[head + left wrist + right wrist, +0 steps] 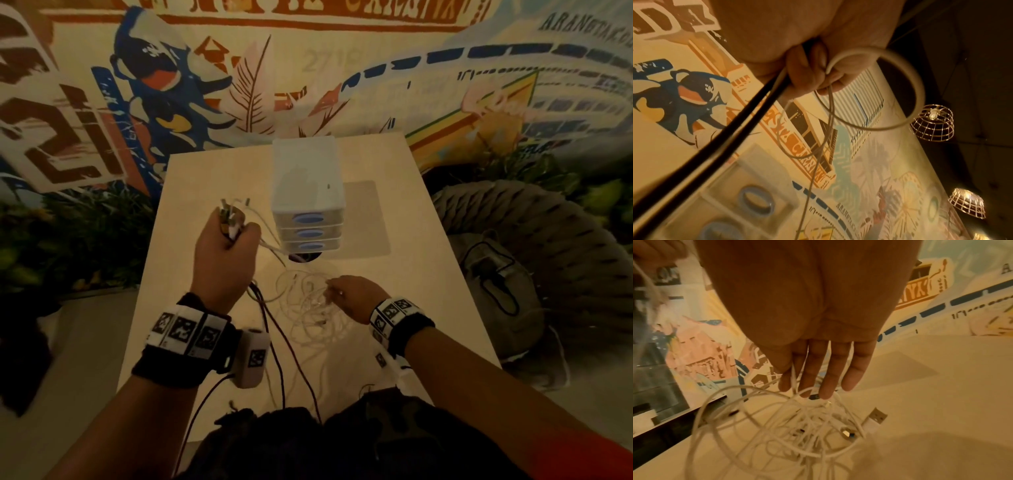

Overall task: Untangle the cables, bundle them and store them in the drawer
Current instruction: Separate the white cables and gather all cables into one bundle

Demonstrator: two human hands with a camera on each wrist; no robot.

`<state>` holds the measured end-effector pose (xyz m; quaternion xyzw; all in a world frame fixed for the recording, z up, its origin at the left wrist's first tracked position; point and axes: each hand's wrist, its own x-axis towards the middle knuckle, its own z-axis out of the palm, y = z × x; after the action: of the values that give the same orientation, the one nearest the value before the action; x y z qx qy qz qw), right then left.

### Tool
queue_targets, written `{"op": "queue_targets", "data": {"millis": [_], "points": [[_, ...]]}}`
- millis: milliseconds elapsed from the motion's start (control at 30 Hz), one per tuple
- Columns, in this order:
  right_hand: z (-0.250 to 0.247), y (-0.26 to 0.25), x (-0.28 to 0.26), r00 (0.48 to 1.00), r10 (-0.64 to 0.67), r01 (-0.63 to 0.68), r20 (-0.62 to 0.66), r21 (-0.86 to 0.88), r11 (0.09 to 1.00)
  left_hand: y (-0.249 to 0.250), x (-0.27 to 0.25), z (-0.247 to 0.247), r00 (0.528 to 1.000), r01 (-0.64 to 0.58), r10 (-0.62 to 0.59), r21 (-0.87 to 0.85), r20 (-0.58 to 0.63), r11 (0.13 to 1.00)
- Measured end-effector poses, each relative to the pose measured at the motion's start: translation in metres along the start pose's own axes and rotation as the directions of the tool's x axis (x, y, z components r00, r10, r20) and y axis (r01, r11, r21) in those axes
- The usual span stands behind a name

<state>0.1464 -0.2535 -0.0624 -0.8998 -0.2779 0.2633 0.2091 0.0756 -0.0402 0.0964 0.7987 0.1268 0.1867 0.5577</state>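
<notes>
**Here, a fistful of cable ends on the left, a loose tangle on the right**

Leftmost in the head view, the left hand (224, 255) is raised above the table (428, 274), its fingers (807, 76) curled tight around a bunch of cable ends (230, 219) that stick up out of the fist. From the underside of that fist, white strands and 2 dark cables (274, 342) trail down toward the near edge of the table. The left wrist view shows the same grip from below: the dark cables and thin white ones run out of the closed fingers, and 1 thick white cable (916, 91) curves in a wide loop beside the hand.

Further right, in the middle of the table, lies the white cable tangle (308, 308), a loose heap of overlapping loops. Behind it stands the drawer unit (306, 192), a small white box with 3 drawers, each with a blue oval handle; all 3 look closed.

At the right edge of the tangle, the right hand (356, 298) reaches down into the heap. In the right wrist view its fingers (828, 374) are straight and slightly spread, with a white strand running between the 2 leftmost ones. A USB plug (876, 417) rests on the table just beside the tangle.
</notes>
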Motion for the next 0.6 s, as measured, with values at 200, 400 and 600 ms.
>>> {"op": "queue_targets", "data": {"millis": [200, 400, 600], "points": [[-0.018, 0.005, 0.001, 0.978, 0.063, -0.016, -0.200, 0.227, 0.974, -0.003, 0.003, -0.018, 0.998, 0.025, -0.025, -0.016, -0.050, 1.000], [-0.052, 0.021, -0.037, 0.920, 0.148, -0.001, -0.364, 0.375, 0.927, -0.009, -0.007, -0.021, 1.000, -0.009, 0.009, 0.002, 0.010, 1.000], [-0.048, 0.083, -0.126, 0.882, 0.368, -0.216, -0.294, 0.442, 0.870, -0.001, -0.012, -0.032, 0.998, -0.025, 0.032, -0.115, 0.054, 0.993]]}}
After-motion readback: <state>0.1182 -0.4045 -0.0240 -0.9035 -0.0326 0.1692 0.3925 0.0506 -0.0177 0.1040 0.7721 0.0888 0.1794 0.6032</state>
